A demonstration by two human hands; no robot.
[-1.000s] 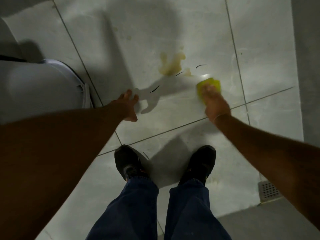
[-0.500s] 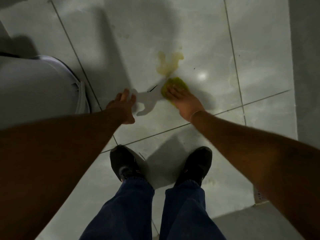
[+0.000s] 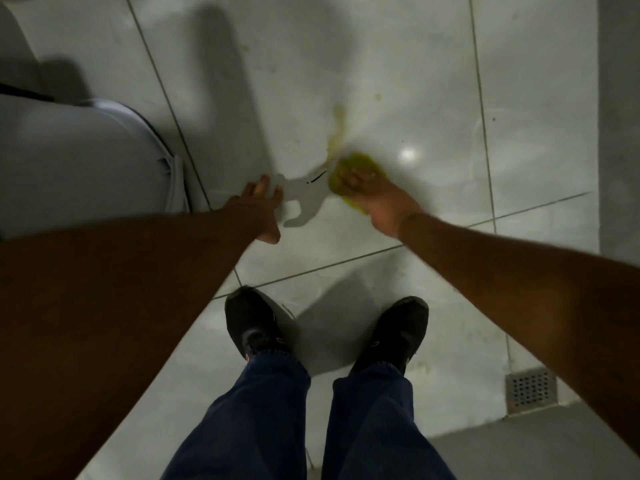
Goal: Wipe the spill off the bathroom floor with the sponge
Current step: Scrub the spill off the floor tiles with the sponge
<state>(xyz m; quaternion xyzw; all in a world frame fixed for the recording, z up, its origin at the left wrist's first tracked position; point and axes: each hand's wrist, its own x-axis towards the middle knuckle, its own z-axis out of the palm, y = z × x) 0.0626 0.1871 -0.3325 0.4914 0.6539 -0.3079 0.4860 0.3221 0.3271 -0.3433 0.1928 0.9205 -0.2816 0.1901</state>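
A yellow-green sponge (image 3: 360, 166) lies flat on the pale floor tile, pressed down under my right hand (image 3: 377, 199), whose fingers spread over its near half. Just beyond its far left edge a thin yellowish spill (image 3: 337, 133) streaks away from me on the same tile. My left hand (image 3: 263, 206) rests on the floor to the left of the sponge, fingers apart, holding nothing. A short dark mark (image 3: 317, 177) lies between the two hands.
A white toilet bowl (image 3: 69, 161) fills the left side, close to my left hand. My two black shoes (image 3: 252, 327) stand on the nearer tile. A metal floor drain (image 3: 531, 393) sits at the lower right, beside a grey wall (image 3: 620, 116).
My right hand swept the sponge from the right to the near edge of the spill. The spill now looks thinner and more smeared. My left hand stayed planted.
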